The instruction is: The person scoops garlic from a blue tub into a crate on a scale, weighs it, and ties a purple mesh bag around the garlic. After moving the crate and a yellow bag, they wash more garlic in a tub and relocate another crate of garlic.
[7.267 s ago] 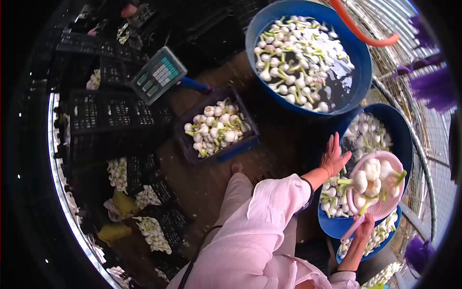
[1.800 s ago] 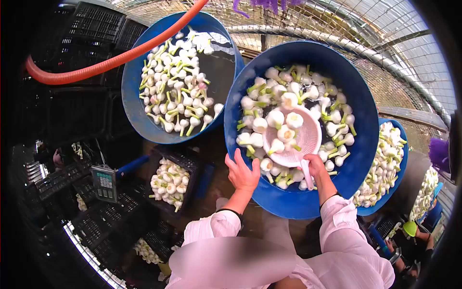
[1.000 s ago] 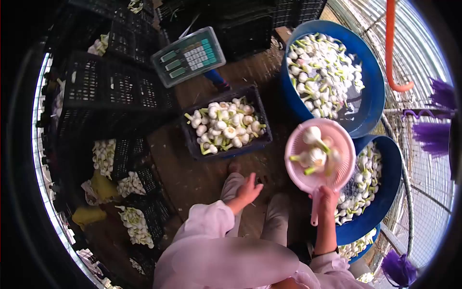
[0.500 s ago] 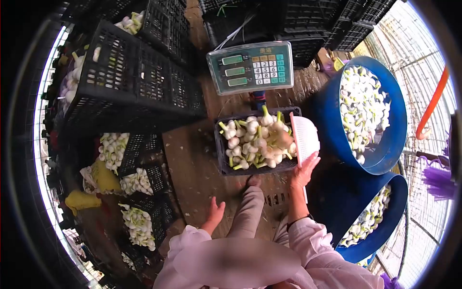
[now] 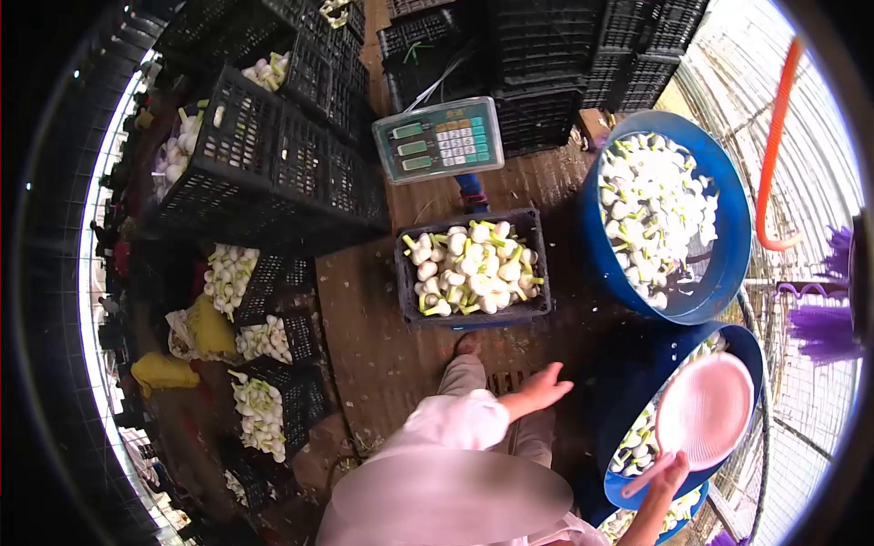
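My right hand [image 5: 669, 469] grips the handle of a pink plastic strainer scoop [image 5: 706, 409], held over the lower blue tub [image 5: 624, 491]. Garlic bulbs with short green stems [image 5: 642, 441] show in that tub beside the scoop. Reaching across in front of my legs, my left hand [image 5: 544, 387] is empty, its fingers stretched out. A black crate [image 5: 543, 309] heaped with garlic [image 5: 473, 268] stands in front of me, just below a scale display [image 5: 439, 141]. Whether the scoop holds any garlic I cannot make out.
To the right stands a larger blue tub [image 5: 592, 227] of garlic. Tall black crates [image 5: 282, 155] rise at the left, with smaller garlic-filled crates [image 5: 296, 400] below them. More crates [image 5: 546, 55] are stacked behind the scale. An orange hose [image 5: 769, 182] and purple brushes [image 5: 824, 332] hang at the right.
The scoop has moved in my right hand from the black crate's right edge to the lower blue tub. My left hand has swung rightward across my legs. The view has shifted slightly.
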{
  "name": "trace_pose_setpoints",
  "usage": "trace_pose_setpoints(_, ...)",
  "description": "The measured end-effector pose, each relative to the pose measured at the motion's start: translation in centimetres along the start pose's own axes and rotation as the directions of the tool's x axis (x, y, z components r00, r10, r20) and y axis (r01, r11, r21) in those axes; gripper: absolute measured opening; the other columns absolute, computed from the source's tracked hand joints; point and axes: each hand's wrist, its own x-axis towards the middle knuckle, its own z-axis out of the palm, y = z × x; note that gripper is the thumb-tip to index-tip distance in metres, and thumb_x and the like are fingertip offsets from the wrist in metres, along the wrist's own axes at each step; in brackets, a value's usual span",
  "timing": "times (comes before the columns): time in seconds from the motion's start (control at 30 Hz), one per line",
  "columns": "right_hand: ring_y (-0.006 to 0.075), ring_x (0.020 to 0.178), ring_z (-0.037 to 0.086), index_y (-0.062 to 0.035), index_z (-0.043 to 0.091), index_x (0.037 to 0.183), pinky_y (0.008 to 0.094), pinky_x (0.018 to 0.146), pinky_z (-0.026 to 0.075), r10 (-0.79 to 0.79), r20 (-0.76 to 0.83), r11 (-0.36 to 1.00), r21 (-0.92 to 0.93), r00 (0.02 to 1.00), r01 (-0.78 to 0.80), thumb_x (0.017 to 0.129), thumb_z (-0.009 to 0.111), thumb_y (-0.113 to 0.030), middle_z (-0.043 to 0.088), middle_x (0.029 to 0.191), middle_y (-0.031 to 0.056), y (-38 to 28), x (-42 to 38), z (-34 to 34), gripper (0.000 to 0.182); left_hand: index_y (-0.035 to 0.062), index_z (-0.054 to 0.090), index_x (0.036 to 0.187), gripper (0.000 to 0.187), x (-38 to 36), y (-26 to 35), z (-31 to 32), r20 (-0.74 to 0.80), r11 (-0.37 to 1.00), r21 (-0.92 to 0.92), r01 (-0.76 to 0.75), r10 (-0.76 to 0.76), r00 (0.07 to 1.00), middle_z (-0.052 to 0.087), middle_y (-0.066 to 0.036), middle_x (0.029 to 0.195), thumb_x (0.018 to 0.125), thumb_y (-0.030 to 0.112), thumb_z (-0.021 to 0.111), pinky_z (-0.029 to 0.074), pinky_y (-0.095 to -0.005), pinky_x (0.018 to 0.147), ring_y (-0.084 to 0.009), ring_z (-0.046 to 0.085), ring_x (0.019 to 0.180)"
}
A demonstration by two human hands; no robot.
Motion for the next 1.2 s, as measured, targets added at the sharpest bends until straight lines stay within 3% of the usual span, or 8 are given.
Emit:
trace_pose_setpoints(0.2, 0.0365, 0.081, 0.056, -0.0012, 0.024, 0.126, 0.0465, 0.057, 0.048, -0.511, -0.476, 0.722, -0.690, 0.715, 0.057, 0.070, 0.046, -0.005, 0.052, 0.102, 0.0235, -0.2, 10.0, -10.6, 0.060, 0.0049, 0.022, 0.129, 0.070, 4.6, 14.1, 13.5, 0.147, 0.985, 0.142, -0.098, 0.077, 0.986, 0.033, -0.020, 0.128, 0.076, 0.043, 0.048, 0.034, -0.0412, 0.092, -0.0345, 0.039, 0.114)
trace_pose_setpoints(0.3, 0.0378, 0.086, 0.055, -0.0034, 0.018, 0.129, 0.0456, 0.066, 0.047, -0.435, -0.581, 0.771, -0.635, 0.688, -0.048, 0.071, 0.046, -0.006, 0.048, 0.108, 0.0268, -1.6, 8.1, -6.9, 0.065, 0.0045, 0.006, 0.132, 0.078, 6.2, 15.6, 21.0, 0.123, 0.962, 0.264, -0.064, 0.032, 0.992, 0.013, -0.021, 0.136, 0.078, 0.042, 0.048, 0.026, -0.0429, 0.098, -0.0375, 0.023, 0.123)
trace_pose_setpoints(0.5, 0.0349, 0.094, 0.052, -0.0035, 0.017, 0.131, 0.0423, 0.075, 0.045, -0.396, -0.499, 0.817, -0.574, 0.771, 0.049, 0.067, 0.047, -0.001, 0.043, 0.116, 0.0225, 2.2, 16.6, -15.4, 0.071, -0.0015, 0.001, 0.131, 0.090, 6.1, 15.1, 24.7, -0.110, 0.908, 0.402, -0.120, 0.178, 0.978, 0.013, -0.024, 0.133, 0.072, 0.035, 0.058, 0.020, -0.0400, 0.101, -0.0387, 0.021, 0.120)
trace_pose_setpoints(0.77, 0.0361, 0.070, 0.056, -0.0012, 0.019, 0.127, 0.0405, 0.035, 0.043, -0.200, -0.554, 0.934, -0.356, 0.808, -0.013, 0.063, 0.046, 0.001, 0.044, 0.110, 0.0240, 2.8, 12.8, -14.0, 0.069, -0.0020, -0.002, 0.131, 0.091, 5.9, 15.6, 23.5, -0.029, 0.920, 0.379, -0.103, 0.123, 0.992, 0.008, -0.023, 0.135, 0.073, 0.037, 0.056, 0.019, -0.0408, 0.102, -0.0388, 0.017, 0.122)
trace_pose_setpoints(0.97, 0.0310, 0.063, 0.054, 0.0069, 0.040, 0.102, 0.0384, 0.040, 0.044, -0.073, -0.478, 0.948, -0.305, 0.875, -0.088, 0.070, 0.045, -0.008, 0.049, 0.092, 0.0192, 2.6, 9.9, -11.3, 0.036, 0.0111, -0.004, 0.134, 0.085, 4.6, 15.6, 16.1, 0.331, 0.963, 0.257, -0.075, -0.015, 0.944, 0.003, -0.019, 0.139, 0.076, 0.039, 0.052, 0.021, -0.0416, 0.101, -0.0355, 0.012, 0.127)
trace_pose_setpoints(1.03, 0.0276, 0.061, 0.053, 0.0038, 0.043, 0.096, 0.0360, 0.042, 0.044, 0.096, -0.421, 0.967, -0.174, 0.902, -0.184, 0.071, 0.045, -0.012, 0.050, 0.089, 0.0167, 2.8, 12.2, -14.2, 0.029, 0.0153, -0.004, 0.135, 0.083, 4.7, 9.9, 14.1, 0.299, 0.976, 0.146, -0.159, 0.110, 0.948, 0.004, -0.017, 0.140, 0.076, 0.040, 0.050, 0.020, -0.0502, 0.099, -0.0333, 0.013, 0.128)
trace_pose_setpoints(1.1, 0.0249, 0.067, 0.052, 0.0025, 0.046, 0.091, 0.0341, 0.049, 0.045, 0.053, -0.355, 0.985, -0.137, 0.933, -0.108, 0.075, 0.047, -0.021, 0.050, 0.087, 0.0129, 2.9, 12.1, -14.5, 0.028, 0.0071, 0.011, 0.133, 0.076, 3.3, 5.8, 8.6, 0.222, 0.975, 0.110, -0.193, 0.166, 0.961, 0.017, -0.019, 0.136, 0.076, 0.037, 0.050, 0.026, -0.0370, 0.099, -0.0305, 0.022, 0.125)
trace_pose_setpoints(1.2, 0.0249, 0.068, 0.052, 0.0040, 0.046, 0.098, 0.0362, 0.061, 0.046, -0.013, -0.510, 0.862, -0.441, 0.860, -0.249, 0.074, 0.054, -0.025, 0.050, 0.092, 0.0144, 1.1, 8.5, -11.2, 0.039, -0.0005, 0.020, 0.128, 0.073, 1.2, -1.0, -0.9, -0.003, 0.996, 0.058, -0.064, 0.065, 0.998, 0.034, -0.024, 0.126, 0.074, 0.035, 0.054, 0.031, -0.0376, 0.095, -0.0337, 0.033, 0.118)
